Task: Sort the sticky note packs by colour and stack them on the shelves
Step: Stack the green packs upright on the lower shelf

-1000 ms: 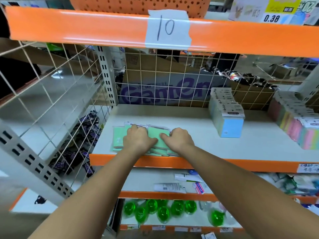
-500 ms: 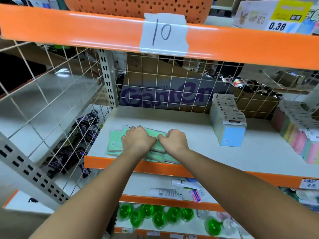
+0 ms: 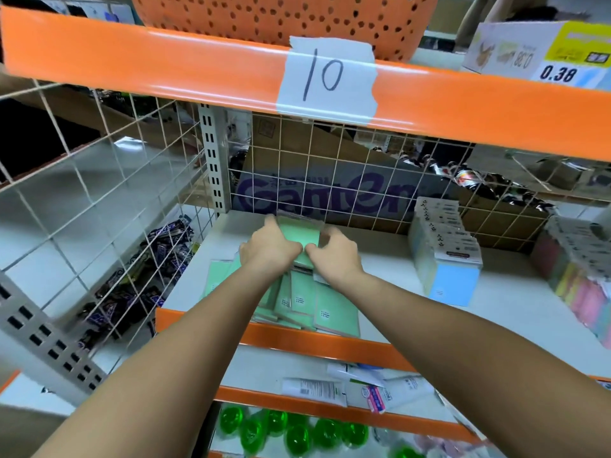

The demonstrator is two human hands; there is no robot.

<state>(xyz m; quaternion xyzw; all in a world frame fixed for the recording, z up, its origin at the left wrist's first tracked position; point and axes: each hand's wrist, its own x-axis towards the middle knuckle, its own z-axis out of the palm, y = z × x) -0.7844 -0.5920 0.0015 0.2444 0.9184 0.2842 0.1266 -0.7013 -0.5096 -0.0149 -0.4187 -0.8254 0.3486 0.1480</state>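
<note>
Mint-green sticky note packs [image 3: 299, 234] at centre; orange shelf edge [image 3: 165, 67] above; pale-blue pack stack [image 3: 454, 282] right.

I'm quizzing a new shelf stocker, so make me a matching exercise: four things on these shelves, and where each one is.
Things:
1. green packs
2. blue-fronted row
3. green bottles
4. orange basket

Places:
A. lowest shelf in view
B. above the paper marked 10
C. under both hands, near the shelf's front edge
D. same shelf, right of the hands

Pairs: 1-C, 2-D, 3-A, 4-B
</note>
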